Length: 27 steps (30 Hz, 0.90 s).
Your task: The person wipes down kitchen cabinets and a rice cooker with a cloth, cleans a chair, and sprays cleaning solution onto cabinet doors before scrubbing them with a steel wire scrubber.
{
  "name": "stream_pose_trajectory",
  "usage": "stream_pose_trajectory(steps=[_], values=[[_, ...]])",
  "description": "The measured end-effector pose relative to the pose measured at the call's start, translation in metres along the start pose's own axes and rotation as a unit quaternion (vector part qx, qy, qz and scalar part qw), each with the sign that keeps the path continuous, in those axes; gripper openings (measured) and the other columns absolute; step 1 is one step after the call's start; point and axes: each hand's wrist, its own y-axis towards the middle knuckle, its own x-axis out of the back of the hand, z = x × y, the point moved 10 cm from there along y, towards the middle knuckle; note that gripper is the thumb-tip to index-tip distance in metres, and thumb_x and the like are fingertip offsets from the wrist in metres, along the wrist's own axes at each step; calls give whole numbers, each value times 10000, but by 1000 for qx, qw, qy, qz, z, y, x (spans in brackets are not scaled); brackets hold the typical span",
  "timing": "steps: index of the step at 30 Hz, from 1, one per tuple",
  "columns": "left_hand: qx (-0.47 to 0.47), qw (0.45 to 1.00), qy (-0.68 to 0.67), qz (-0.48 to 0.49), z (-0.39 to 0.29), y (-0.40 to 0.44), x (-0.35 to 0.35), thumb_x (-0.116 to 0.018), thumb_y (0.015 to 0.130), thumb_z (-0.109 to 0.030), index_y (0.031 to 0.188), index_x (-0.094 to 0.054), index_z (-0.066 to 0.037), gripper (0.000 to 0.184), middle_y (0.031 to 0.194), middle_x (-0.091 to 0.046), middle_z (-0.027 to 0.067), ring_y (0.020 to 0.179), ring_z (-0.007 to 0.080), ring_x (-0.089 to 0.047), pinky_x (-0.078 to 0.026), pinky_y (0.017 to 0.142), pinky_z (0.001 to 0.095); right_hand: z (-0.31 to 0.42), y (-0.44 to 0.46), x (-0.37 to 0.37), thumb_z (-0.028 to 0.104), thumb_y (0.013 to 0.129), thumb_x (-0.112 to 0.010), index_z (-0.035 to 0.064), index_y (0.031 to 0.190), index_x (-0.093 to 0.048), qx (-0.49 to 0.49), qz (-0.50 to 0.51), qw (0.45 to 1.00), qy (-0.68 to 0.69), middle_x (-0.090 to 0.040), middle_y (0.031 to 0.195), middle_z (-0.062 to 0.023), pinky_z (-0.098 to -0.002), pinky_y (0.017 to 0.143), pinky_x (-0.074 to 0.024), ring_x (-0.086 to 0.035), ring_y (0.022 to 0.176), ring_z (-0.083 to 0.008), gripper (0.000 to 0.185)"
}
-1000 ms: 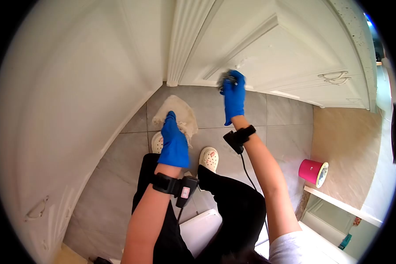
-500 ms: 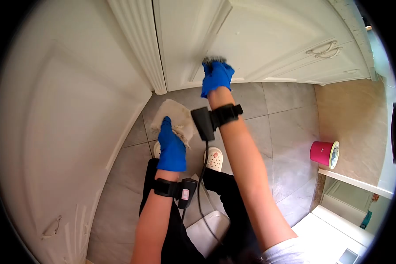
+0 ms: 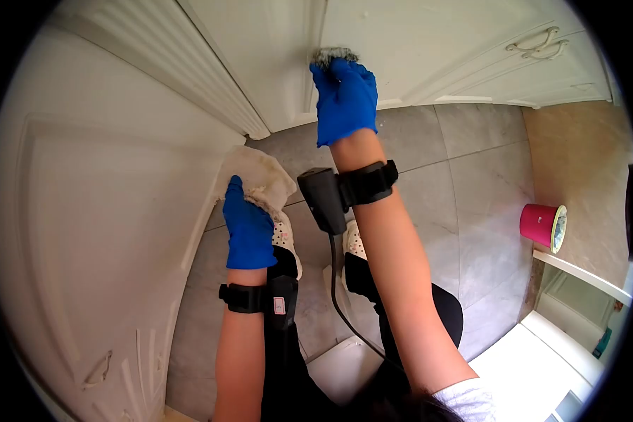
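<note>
My right hand (image 3: 347, 102), in a blue glove, is closed around a grey, wiry scouring pad (image 3: 335, 55). The pad is against the white cabinet door (image 3: 401, 42), over its lower panel. Lower and to the left, my left hand (image 3: 248, 228), also gloved in blue, grips a cream cloth (image 3: 260, 171) with dirty, ragged-looking edges. The cloth hangs above the floor, near the white door on the left (image 3: 112, 183). Each wrist carries a black strapped device; a cable runs from the right one.
Cabinet handles (image 3: 539, 44) stick out at the upper right. A pink bucket (image 3: 540, 225) stands at the right. Grey tiles (image 3: 418, 200) cover the floor. Between my legs is a white, flat-topped object (image 3: 344, 364). My feet wear white clogs (image 3: 285, 243).
My right hand has moved up the cabinet door with the scouring pad. My left hand and the cloth have shifted left, towards the left door. The camera view has shifted slightly too.
</note>
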Motion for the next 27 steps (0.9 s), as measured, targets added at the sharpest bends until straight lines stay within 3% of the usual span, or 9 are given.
stream_pose_trajectory(steps=[5, 8, 11, 12, 13, 16, 20, 24, 27], values=[[47, 998, -34, 17, 15, -6, 0, -480, 794, -284, 1115, -419, -34, 411, 1085, -467, 110, 970, 248, -459, -356, 863, 347, -37, 53, 63, 47, 813, -409, -23, 924, -480, -155, -84, 981, 83, -515, 903, -135, -367, 760, -465, -505, 860, -271, 150], [36, 999, -8, -19, 11, -23, -8, -499, 779, -273, 1033, -489, -50, 338, 999, -530, 82, 896, 210, -506, -406, 788, 324, 12, 4, -27, 36, 794, -436, 0, 891, -488, -14, 117, 993, -3, -514, 903, -114, -378, 735, -477, -503, 826, -242, 116], [-2, 1000, 13, 6, 10, -9, -5, -477, 789, -289, 1123, -412, -32, 427, 1079, -468, 114, 962, 255, -464, -365, 853, 339, 34, 4, -32, -27, 705, -483, 36, 890, -379, 206, 109, 925, -299, -451, 839, -104, -348, 659, -475, -488, 718, -217, 221], [-8, 1000, 6, 12, 9, -6, -6, -477, 789, -289, 1123, -412, -32, 427, 1079, -468, 114, 962, 255, -464, -365, 853, 339, 26, -2, -1, -61, 698, -460, 46, 907, -373, 57, -48, 994, -77, -443, 842, -97, -327, 664, -466, -482, 721, -198, 250], [10, 1000, -12, 26, 15, -7, -5, -476, 789, -288, 1123, -412, -35, 424, 1076, -469, 114, 957, 254, -465, -370, 846, 339, 27, 18, 23, -62, 699, -469, 40, 911, -388, 113, -58, 984, -123, -437, 840, -77, -297, 667, -448, -477, 726, -174, 249], [42, 996, -62, 45, 19, -6, -15, -471, 791, -294, 1123, -414, -42, 422, 1080, -466, 115, 952, 253, -466, -376, 840, 344, 89, -24, -43, -75, 718, -472, 22, 882, -435, 377, 88, 885, -259, -441, 822, -38, -248, 669, -409, -455, 732, -130, 193], [56, 998, -39, -15, 21, -18, -7, -456, 797, -314, 1133, -408, -49, 431, 1099, -451, 118, 959, 255, -463, -376, 841, 358, 96, -87, -114, -41, 671, -498, 65, 935, -507, 666, 160, 540, -489, -481, 899, -126, -322, 678, -411, -466, 777, -283, 285], [90, 994, -63, 28, 22, -12, -10, -446, 800, -326, 1144, -395, -37, 453, 1122, -436, 123, 965, 256, -460, -375, 844, 355, 29, -58, -74, -37, 646, -493, 184, 981, -545, 559, 271, 347, -703, -507, 913, -70, -344, 583, -436, -483, 762, -259, 405], [71, 994, -76, 32, 19, -13, -19, -447, 799, -327, 1149, -391, -29, 463, 1124, -438, 128, 960, 257, -460, -379, 837, 346, 61, -73, -110, -36, 643, -496, 160, 975, -548, 593, 280, 389, -648, -514, 904, -73, -340, 598, -429, -490, 730, -261, 389]])
